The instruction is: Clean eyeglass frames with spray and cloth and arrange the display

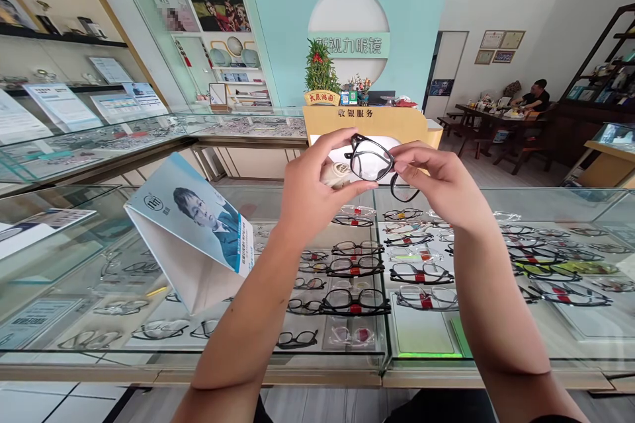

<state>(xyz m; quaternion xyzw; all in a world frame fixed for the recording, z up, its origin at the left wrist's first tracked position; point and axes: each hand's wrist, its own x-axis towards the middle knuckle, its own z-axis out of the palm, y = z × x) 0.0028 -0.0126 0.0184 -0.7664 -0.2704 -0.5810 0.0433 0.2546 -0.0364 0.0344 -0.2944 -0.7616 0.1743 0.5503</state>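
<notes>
A pair of black-framed eyeglasses is held up over the glass counter, turned so that one lens stands above the other. My left hand grips the frame around the upper lens, fingers at its top edge and thumb below. With bent fingers and thumb, my right hand pinches the frame near its middle. A pale rounded object with a dark round mark shows between my left thumb and fingers; whether the hand touches it I cannot tell.
Below my hands, the glass display counter contains rows of eyeglasses, many with red tags. A folded advertising stand rests on its left side. Beyond are a wooden cashier desk and, at far right, a person seated by a table.
</notes>
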